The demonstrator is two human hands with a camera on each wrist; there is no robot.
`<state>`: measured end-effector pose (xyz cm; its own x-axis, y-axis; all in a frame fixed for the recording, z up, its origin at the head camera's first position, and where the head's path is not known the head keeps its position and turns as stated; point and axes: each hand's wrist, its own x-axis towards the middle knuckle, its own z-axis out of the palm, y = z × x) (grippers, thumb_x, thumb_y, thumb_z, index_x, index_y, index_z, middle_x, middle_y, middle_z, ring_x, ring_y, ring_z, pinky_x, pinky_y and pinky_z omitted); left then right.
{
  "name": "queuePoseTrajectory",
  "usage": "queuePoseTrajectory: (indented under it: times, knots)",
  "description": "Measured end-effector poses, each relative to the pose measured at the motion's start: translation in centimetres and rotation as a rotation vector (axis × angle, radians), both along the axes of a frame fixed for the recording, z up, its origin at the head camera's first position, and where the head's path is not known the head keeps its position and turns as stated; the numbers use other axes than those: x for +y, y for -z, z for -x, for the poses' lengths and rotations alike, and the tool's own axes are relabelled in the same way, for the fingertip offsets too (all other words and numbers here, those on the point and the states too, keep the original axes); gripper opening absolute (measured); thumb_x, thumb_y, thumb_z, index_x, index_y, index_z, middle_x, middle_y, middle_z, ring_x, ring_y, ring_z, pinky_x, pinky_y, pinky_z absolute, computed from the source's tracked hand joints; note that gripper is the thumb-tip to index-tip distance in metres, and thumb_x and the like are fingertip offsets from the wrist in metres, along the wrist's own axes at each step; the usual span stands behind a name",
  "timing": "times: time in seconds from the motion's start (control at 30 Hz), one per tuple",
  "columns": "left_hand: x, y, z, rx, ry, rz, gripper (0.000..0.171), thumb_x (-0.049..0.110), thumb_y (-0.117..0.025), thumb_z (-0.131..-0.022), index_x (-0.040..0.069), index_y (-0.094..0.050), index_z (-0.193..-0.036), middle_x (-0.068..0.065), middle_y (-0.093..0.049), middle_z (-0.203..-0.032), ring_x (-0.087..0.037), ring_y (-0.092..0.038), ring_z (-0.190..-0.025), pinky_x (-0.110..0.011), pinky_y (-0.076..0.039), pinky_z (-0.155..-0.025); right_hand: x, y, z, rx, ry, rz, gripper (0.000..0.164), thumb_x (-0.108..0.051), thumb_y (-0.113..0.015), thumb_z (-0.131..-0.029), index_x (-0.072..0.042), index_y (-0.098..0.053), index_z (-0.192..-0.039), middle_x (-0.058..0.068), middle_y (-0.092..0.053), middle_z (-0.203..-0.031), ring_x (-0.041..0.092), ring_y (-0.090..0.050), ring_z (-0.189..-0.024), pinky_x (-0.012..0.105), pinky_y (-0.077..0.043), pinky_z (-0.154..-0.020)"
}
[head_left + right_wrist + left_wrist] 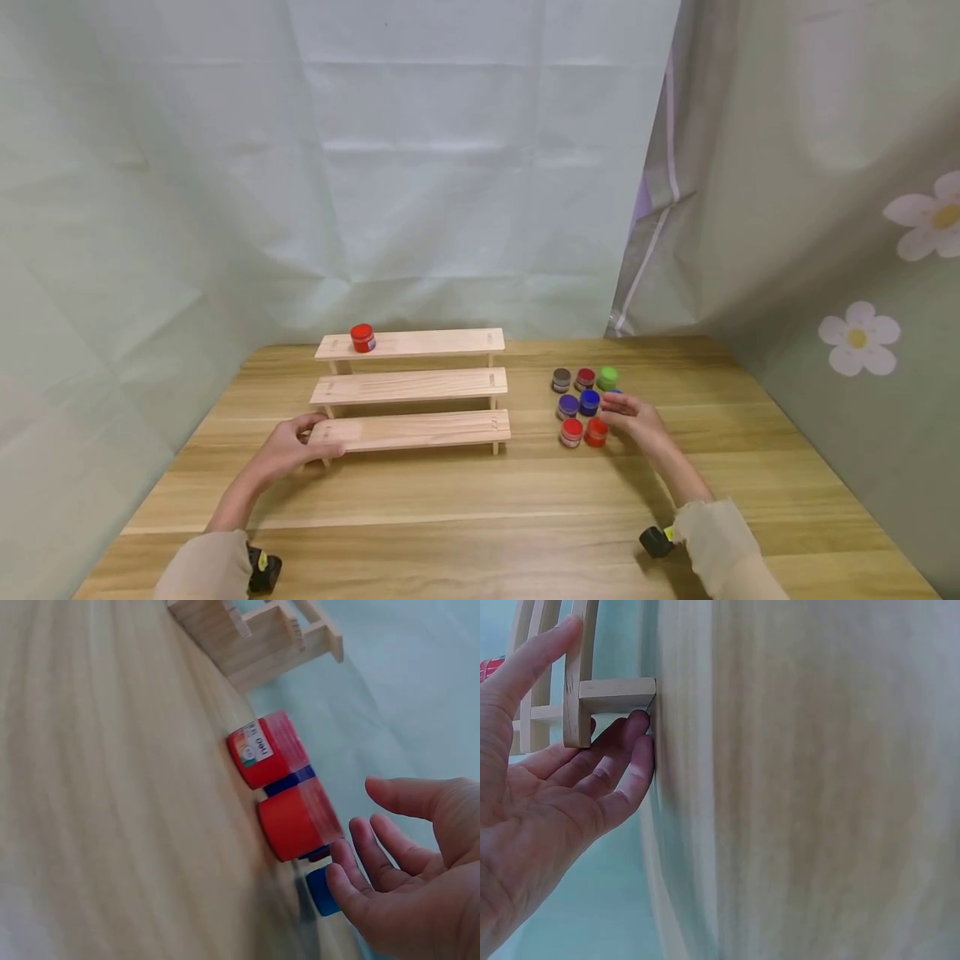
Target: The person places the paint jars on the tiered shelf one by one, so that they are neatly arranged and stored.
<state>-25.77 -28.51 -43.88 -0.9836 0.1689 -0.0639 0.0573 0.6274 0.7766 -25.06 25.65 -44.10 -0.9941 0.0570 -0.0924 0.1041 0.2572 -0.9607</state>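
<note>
A three-tier wooden display rack [408, 430] stands on the left of the table, with a red paint jar [363, 338] on its top tier. My left hand [285, 450] holds the left end of the lowest tier. In the left wrist view the thumb [544, 649] lies on the plank and the fingers bend beneath it. My right hand [636, 421] hovers by the paint jars, fingers loosely bent around nothing. Nearest it are an orange-red jar [597, 432] and a blue jar [322, 891], partly hidden by the hand in the head view. A red jar [572, 432] stands beside the orange-red one.
Behind these stand a purple jar [567, 407], a dark blue jar [589, 403], a dark grey jar [561, 381], a dark red jar [585, 380] and a green jar [608, 379]. Pale cloth [450, 192] hangs around the wooden table [450, 517] at the back and sides.
</note>
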Motion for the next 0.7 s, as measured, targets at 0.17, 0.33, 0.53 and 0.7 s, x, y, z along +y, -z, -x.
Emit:
queuePoseTrajectory:
  times: [0.17, 0.33, 0.53, 0.7]
  knots:
    - [0.2, -0.1, -0.1, 0.001, -0.004, 0.002, 0.075, 0.03, -0.077, -0.082, -0.011, -0.045, -0.137, -0.033, -0.054, -0.132, -0.032, -0.06, -0.11, -0.025, -0.049, -0.078, 0.1, 0.8, -0.1, 0.009, -0.04, 0.008, 0.053, -0.01, -0.064, -0.092, 0.01, -0.046, -0.137, 0.028, -0.052, -0.139, -0.001, -0.058, -0.102, 0.009, -0.046, -0.084]
    - [0.2, -0.2, -0.2, -0.003, -0.013, -0.002, 0.074, 0.029, -0.077, -0.082, -0.01, -0.046, -0.136, -0.032, -0.056, -0.129, -0.024, -0.062, -0.102, -0.025, -0.05, -0.075, -0.3, 1.5, -0.1, 0.0, -0.042, 0.03, 0.052, -0.009, -0.065, -0.091, 0.01, -0.047, -0.137, 0.027, -0.053, -0.138, -0.002, -0.059, -0.1, 0.009, -0.046, -0.084]
    - [0.2, -0.3, -0.2, -0.011, -0.014, -0.006, 0.074, 0.03, -0.077, -0.082, -0.01, -0.046, -0.136, -0.031, -0.056, -0.129, -0.023, -0.062, -0.102, -0.024, -0.05, -0.075, -0.6, 1.9, -0.2, -0.023, -0.021, 0.03, 0.053, -0.008, -0.065, -0.091, 0.008, -0.047, -0.138, 0.025, -0.053, -0.139, 0.002, -0.059, -0.105, 0.01, -0.045, -0.083]
    - [0.3, -0.3, -0.2, -0.01, -0.024, 0.002, 0.075, 0.03, -0.078, -0.081, -0.01, -0.046, -0.136, -0.031, -0.056, -0.129, -0.022, -0.06, -0.102, -0.024, -0.049, -0.075, -0.7, 2.1, -0.1, -0.029, -0.007, 0.028, 0.053, -0.009, -0.066, -0.09, 0.006, -0.048, -0.137, 0.023, -0.054, -0.139, 0.005, -0.058, -0.106, 0.01, -0.044, -0.084]
